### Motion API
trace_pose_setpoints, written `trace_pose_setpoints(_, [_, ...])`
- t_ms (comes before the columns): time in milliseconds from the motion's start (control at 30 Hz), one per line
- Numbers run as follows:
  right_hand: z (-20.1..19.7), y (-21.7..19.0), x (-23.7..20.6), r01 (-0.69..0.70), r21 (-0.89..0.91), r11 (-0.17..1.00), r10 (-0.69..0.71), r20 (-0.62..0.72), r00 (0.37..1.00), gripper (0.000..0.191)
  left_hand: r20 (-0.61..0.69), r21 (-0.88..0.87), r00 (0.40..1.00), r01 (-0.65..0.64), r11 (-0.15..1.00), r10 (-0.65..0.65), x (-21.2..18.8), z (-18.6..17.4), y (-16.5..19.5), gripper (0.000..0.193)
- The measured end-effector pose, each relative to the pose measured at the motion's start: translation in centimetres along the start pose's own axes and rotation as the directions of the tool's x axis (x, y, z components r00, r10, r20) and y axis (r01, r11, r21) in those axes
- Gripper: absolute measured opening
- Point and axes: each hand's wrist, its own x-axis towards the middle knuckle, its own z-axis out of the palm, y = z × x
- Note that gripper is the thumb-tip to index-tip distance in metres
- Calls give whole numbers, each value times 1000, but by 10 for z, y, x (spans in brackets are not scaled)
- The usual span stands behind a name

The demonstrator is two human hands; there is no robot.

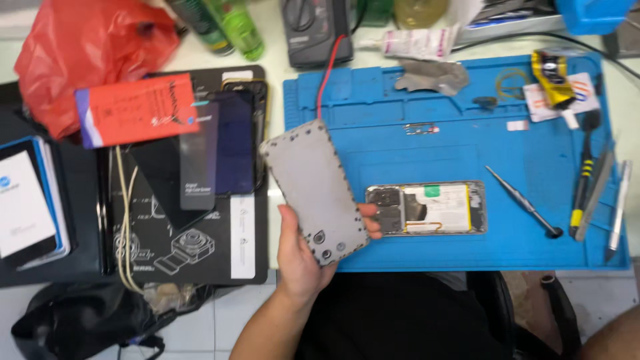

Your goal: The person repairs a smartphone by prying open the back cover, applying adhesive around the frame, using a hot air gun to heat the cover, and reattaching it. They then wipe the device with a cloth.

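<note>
At the far left of the worktop (293,40) lies a red plastic bag (80,47), and below it a stack of white and blue booklets (27,207). Next to these sits a black mat (200,260) carrying an orange card (137,110) and a dark phone screen (230,143), with pale cords (125,220) trailing down its left side. The left hand (300,250) rises from the lower edge, its grip closed around the bottom of a grey phone back cover (313,190), thumb on the left rim and fingers wrapped behind the right; the cover tilts up and to the left, held above the gap between the black mat and the blue repair mat (433,143). Just right of the fingers, an opened phone (427,209) lies flat on the blue mat, its battery exposed. Further right rest a thin screwdriver (523,202), then a yellow-banded tool (583,180) and metal tweezers (619,210). The right hand is out of view.
</note>
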Motion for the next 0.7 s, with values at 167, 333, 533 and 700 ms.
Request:
trace_pose_setpoints(167, [-21,22,-73,-222,92,971,193,250,949,48,38,-125,998,-47,991,52,9,15,16,94])
trace_pose_setpoints(333, [-38,32,-141,-400,-139,906,399,595,698,63,49,-181,994,-92,979,102,16,23,24,96])
trace_pose_setpoints(533, [52,10,-173,-122,-467,876,459,726,513,76,71,-213,984,-145,966,163,11,28,29,96])
trace_pose_setpoints(700, [86,-24,-168,152,-442,884,302,789,535,72,71,-218,984,-141,966,160,6,30,32,98])
